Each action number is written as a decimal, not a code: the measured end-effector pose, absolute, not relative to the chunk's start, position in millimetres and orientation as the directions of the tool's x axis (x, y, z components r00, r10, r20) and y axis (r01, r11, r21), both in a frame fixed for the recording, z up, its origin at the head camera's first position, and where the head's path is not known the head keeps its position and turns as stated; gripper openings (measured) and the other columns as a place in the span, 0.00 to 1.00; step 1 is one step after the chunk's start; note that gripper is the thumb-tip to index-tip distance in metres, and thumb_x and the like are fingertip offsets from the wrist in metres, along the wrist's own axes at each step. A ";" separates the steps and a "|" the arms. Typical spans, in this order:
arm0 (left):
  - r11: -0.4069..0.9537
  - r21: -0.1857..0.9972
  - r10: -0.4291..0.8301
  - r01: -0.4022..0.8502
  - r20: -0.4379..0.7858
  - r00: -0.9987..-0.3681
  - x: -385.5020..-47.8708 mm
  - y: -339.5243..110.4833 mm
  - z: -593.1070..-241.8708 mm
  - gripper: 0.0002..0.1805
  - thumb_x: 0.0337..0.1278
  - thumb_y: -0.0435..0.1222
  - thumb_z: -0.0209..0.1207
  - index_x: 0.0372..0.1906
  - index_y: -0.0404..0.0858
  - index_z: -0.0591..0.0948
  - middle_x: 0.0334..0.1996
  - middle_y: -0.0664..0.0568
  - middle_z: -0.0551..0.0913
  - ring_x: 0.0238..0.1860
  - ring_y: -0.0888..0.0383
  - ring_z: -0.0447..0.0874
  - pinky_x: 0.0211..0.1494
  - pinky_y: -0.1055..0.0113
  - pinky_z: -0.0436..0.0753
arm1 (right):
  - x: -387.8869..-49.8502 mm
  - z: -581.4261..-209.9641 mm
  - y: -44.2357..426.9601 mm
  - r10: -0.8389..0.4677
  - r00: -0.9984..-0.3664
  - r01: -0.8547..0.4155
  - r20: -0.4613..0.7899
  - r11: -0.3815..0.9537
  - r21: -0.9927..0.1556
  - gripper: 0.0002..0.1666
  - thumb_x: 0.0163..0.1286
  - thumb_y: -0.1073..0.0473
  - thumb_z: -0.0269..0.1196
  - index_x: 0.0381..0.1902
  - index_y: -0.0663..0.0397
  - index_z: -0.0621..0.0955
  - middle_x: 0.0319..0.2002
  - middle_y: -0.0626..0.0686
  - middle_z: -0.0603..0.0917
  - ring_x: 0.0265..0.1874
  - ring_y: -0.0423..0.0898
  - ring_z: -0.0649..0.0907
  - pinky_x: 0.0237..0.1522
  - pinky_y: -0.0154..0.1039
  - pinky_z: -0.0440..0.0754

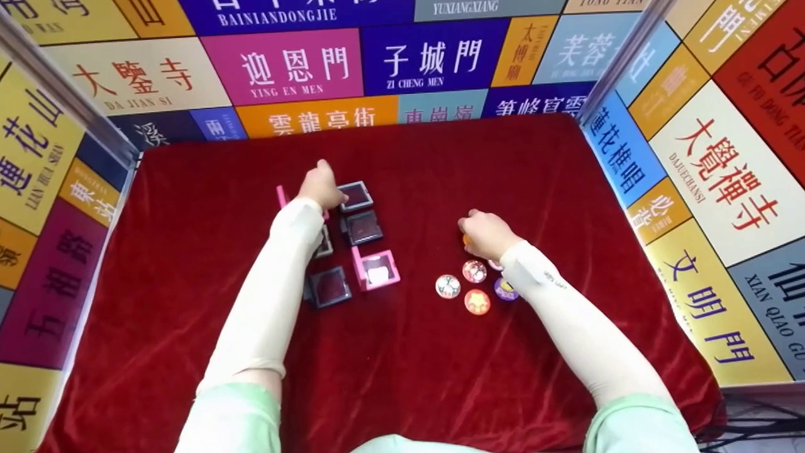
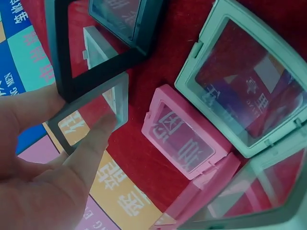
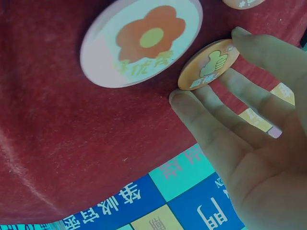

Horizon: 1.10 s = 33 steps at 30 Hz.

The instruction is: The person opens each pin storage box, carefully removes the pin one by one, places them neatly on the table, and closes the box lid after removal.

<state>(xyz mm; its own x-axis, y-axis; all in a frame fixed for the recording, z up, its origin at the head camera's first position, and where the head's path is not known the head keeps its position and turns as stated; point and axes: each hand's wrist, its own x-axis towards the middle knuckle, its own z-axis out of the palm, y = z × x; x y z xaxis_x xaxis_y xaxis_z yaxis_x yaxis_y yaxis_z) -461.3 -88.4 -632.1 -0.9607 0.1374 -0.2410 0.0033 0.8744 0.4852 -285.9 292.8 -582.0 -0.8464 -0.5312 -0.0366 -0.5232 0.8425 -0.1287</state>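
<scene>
My left hand [image 1: 319, 187] is at the back of a group of small hinged display cases. In the left wrist view, its thumb and fingers pinch the grey frame [image 2: 123, 103] of an open display case, beside a black-framed case [image 2: 100, 67]. A pink case [image 2: 153, 129] and a pale green case [image 2: 184, 76] stand open nearby. Over on the right, my right hand [image 1: 489, 234] pinches an orange round badge [image 3: 209, 64] by its edge, between thumb and fingertips; a thumbs-up picture is on it. Next to it lies a white badge with an orange flower [image 3: 144, 38].
Nearer me lie several more round badges, among them a red-orange one [image 1: 477, 302] and a purple one [image 1: 505, 289]. A pink case [image 1: 395, 267] and a dark case [image 1: 330, 286] stand at the group's front. Lettered panels [image 1: 434, 56] wall in the red cloth [image 1: 415, 377].
</scene>
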 end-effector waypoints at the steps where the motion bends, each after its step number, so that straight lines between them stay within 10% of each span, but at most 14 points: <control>1: 0.876 0.483 0.137 0.000 -0.248 -0.959 -459.6 -86.3 -628.3 0.63 0.53 0.47 0.81 0.81 0.24 0.55 0.66 0.29 0.79 0.69 0.39 0.79 0.77 0.47 0.70 | -285.8 -581.0 292.2 -0.529 -0.848 -0.521 -0.041 0.844 -0.125 0.09 0.56 0.70 0.74 0.32 0.63 0.82 0.30 0.62 0.82 0.33 0.65 0.85 0.37 0.62 0.86; 15: 0.879 0.464 0.222 0.111 -0.191 -0.956 -436.3 -97.2 -585.4 0.54 0.58 0.42 0.78 0.80 0.26 0.59 0.69 0.26 0.74 0.73 0.32 0.72 0.77 0.44 0.69 | -286.7 -583.0 282.8 -0.489 -0.870 -0.480 -0.062 0.869 -0.118 0.15 0.56 0.69 0.73 0.41 0.67 0.82 0.39 0.68 0.81 0.29 0.66 0.84 0.37 0.62 0.86; 22: 0.795 0.538 0.290 0.281 0.070 -0.954 -326.2 -109.0 -506.1 0.39 0.71 0.33 0.67 0.79 0.22 0.64 0.75 0.26 0.68 0.71 0.32 0.74 0.76 0.44 0.72 | -277.2 -586.0 292.1 -0.477 -0.879 -0.467 -0.022 0.869 -0.165 0.17 0.57 0.67 0.76 0.41 0.65 0.81 0.41 0.65 0.80 0.30 0.63 0.84 0.37 0.61 0.86; 28: 0.514 0.730 0.204 0.450 0.406 -0.891 -173.7 -131.2 -516.4 0.20 0.69 0.25 0.66 0.64 0.31 0.82 0.58 0.43 0.85 0.59 0.47 0.84 0.65 0.51 0.82 | -252.0 -596.4 306.4 -0.441 -0.897 -0.434 0.030 0.865 -0.252 0.24 0.64 0.63 0.77 0.55 0.69 0.83 0.49 0.68 0.81 0.42 0.65 0.86 0.46 0.62 0.86; 33: 0.373 0.851 -0.050 0.370 0.416 -0.908 -67.6 -119.4 -561.6 0.21 0.60 0.17 0.68 0.54 0.39 0.87 0.50 0.55 0.88 0.53 0.54 0.87 0.58 0.66 0.84 | -204.2 -581.9 279.1 -0.379 -0.915 -0.404 0.142 0.832 -0.380 0.25 0.69 0.65 0.73 0.62 0.66 0.82 0.55 0.67 0.82 0.52 0.68 0.83 0.55 0.65 0.82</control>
